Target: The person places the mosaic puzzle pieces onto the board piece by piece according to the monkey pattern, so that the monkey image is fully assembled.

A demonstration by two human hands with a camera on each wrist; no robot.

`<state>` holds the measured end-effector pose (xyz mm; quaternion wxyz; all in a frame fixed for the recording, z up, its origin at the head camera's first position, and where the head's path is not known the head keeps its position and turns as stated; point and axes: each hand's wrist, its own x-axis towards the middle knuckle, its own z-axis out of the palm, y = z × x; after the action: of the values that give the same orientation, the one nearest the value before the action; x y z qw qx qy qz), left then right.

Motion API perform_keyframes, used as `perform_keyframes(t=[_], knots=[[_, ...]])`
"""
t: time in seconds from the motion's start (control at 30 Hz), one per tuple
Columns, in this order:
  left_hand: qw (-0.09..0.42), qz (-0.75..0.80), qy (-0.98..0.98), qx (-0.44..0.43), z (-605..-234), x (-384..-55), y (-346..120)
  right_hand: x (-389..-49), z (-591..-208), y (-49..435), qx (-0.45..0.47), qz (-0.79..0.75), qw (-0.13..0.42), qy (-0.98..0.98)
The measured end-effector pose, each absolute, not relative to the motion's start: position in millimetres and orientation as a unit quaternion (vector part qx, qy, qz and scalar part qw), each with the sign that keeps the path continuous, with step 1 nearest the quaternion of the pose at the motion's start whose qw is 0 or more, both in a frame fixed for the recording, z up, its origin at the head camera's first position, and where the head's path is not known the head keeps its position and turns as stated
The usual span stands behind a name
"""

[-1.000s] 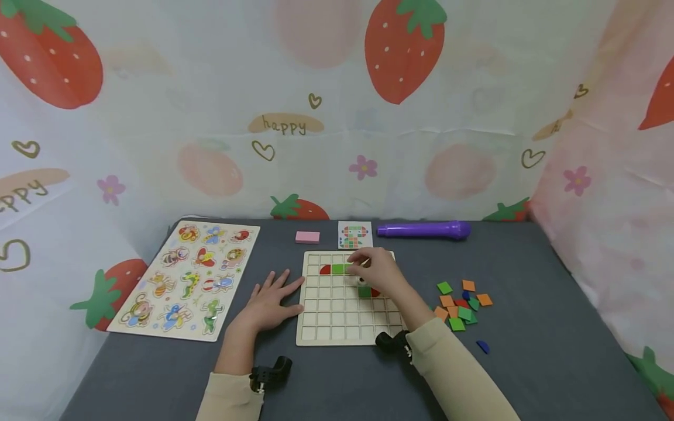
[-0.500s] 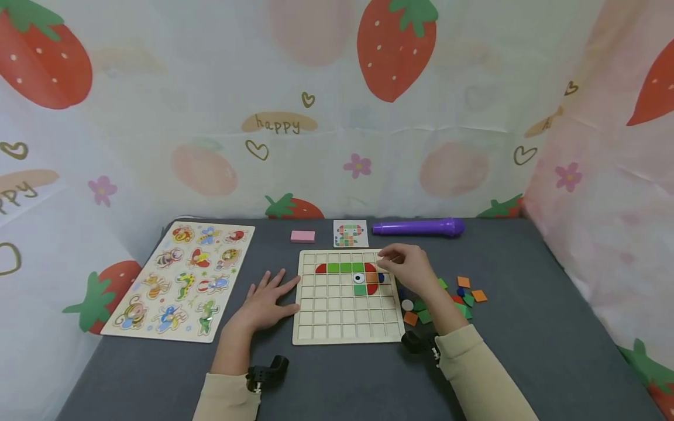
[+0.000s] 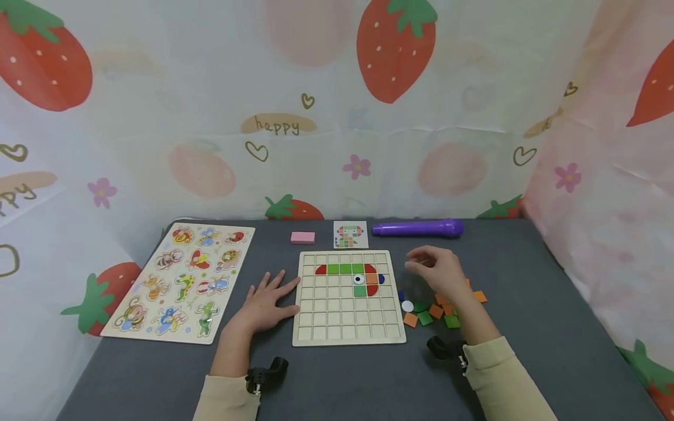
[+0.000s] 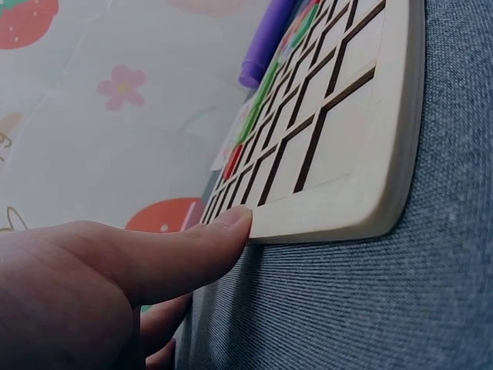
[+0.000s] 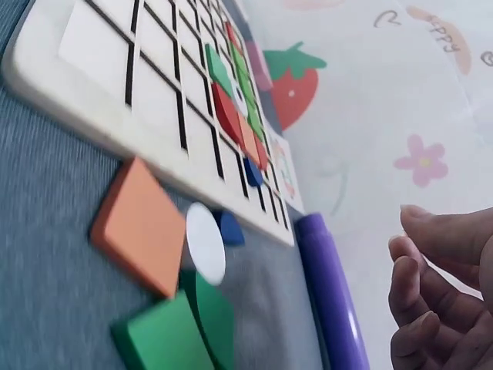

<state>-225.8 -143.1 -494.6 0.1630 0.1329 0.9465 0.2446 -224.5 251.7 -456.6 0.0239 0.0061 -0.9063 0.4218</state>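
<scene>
A cream gridded board (image 3: 334,318) lies flat on the dark table. My left hand (image 3: 265,307) has its fingers spread on the table, with thumb and index tip at the board's left edge. In the left wrist view the thumb (image 4: 192,258) touches the rim. Set in the upper rows are green squares (image 3: 344,268), a red corner piece (image 3: 321,269), an eye piece (image 3: 358,279), an orange square (image 3: 371,279) and a blue half-round (image 3: 381,279). My right hand (image 3: 437,269) hovers right of the board, fingers loosely bent, nothing visible between them.
Loose pieces lie right of the board, among them an orange square (image 5: 140,227), a white disc (image 5: 205,243) and a green square (image 5: 166,335). Behind are a pattern card (image 3: 350,234), a pink block (image 3: 302,237) and a purple microphone-shaped stick (image 3: 418,228). A bug picture board (image 3: 189,286) lies left.
My right hand has moved right, off the board, uncovering the upper rows and the blue half-round at their right end. The left hand stays at the board's left edge.
</scene>
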Motion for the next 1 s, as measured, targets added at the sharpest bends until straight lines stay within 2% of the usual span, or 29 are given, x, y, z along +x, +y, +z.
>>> perform_keyframes(t=[0.53,1.0], knots=[[0.157,0.241,0.949,0.130,-496,-226,-142,-202,-457,311,-0.017,0.406,0.039,-0.913],[0.160,0.242,0.949,0.126,-496,-225,-141,-197,-472,351,-0.056,0.374,-0.002,-0.926]])
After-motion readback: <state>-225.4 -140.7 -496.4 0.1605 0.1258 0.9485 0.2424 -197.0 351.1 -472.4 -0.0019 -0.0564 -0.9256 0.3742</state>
